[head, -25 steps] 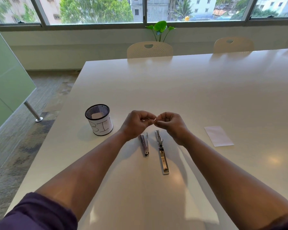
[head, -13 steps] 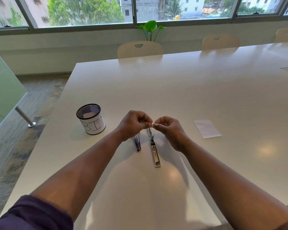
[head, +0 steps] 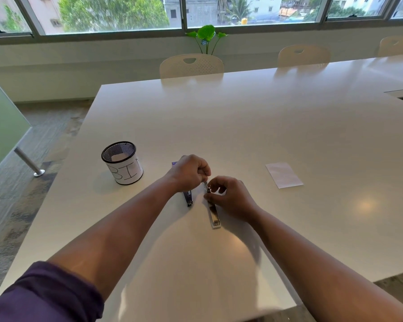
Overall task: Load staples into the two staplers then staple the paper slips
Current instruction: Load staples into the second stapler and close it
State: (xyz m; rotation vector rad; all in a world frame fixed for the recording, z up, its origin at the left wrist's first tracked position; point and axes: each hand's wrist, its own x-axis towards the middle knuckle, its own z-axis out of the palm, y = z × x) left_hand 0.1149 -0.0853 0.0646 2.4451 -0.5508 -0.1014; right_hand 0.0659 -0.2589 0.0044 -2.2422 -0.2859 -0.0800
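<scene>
Two metal staplers lie side by side on the white table (head: 242, 126). The right stapler (head: 214, 217) lies opened out flat. My right hand (head: 232, 197) holds it near its far end, thumb against its side and fingers curled over it. My left hand (head: 189, 174) is curled just above that far end and pinches a small strip of staples (head: 205, 183), which barely shows. The left stapler (head: 188, 199) lies partly hidden under my left hand. One white paper slip (head: 284, 175) lies to the right, apart from both hands.
A black mesh cup labelled BIN (head: 122, 162) stands left of the staplers with a paper scrap inside. A small purple object (head: 174, 163) peeks out behind my left hand. Chairs (head: 191, 65) line the table's far side, and the table's left edge drops to the floor.
Both hands pinched something small together above the staplers. Now my right hand has dropped onto the open stapler, and my left hand has come down to its far end.
</scene>
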